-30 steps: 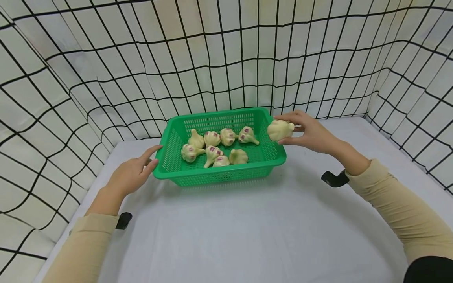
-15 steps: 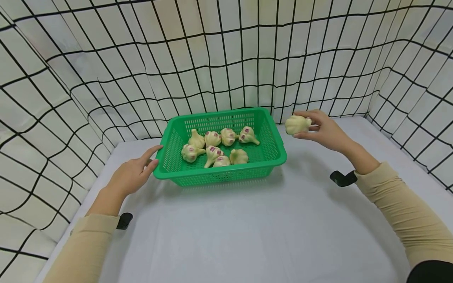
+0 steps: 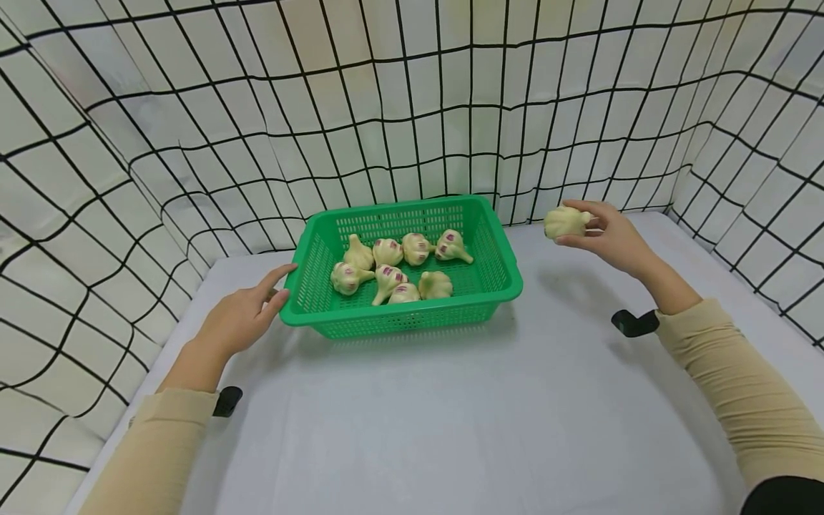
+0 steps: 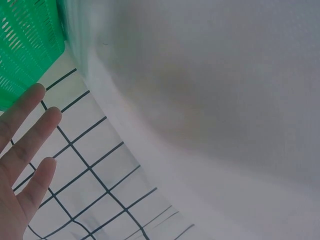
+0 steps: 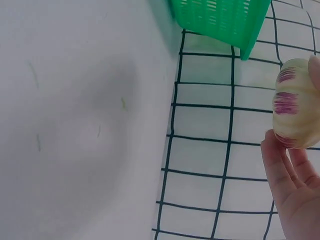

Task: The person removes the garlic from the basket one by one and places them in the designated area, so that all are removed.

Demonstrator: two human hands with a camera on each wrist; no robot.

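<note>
Toward the near edge, a broad stretch of open table (image 3: 412, 415) is being seen between the two sleeves (image 3: 151, 450). Farther in, the left rim of the green basket (image 3: 405, 325) is being touched by the left hand (image 3: 238, 318); its fingers are being held spread, with nothing gripped. Inside the basket, eight bulbs (image 3: 389, 276) are being contained, loosely grouped toward the left and middle.

Near the table's far edge, right of the basket, a single garlic (image 3: 565, 222) is being pinched between the fingers and thumb of the right hand (image 3: 611, 236) and is being held above the tabletop. Its long axis is being kept roughly parallel to the far edge, stalk toward the palm, rounded end toward the basket. The ruling relation is being judged as the gap between garlic and right rim; open table is being noted below and rightward. Behind, room is being limited by the netted wall (image 3: 386, 86).
</note>
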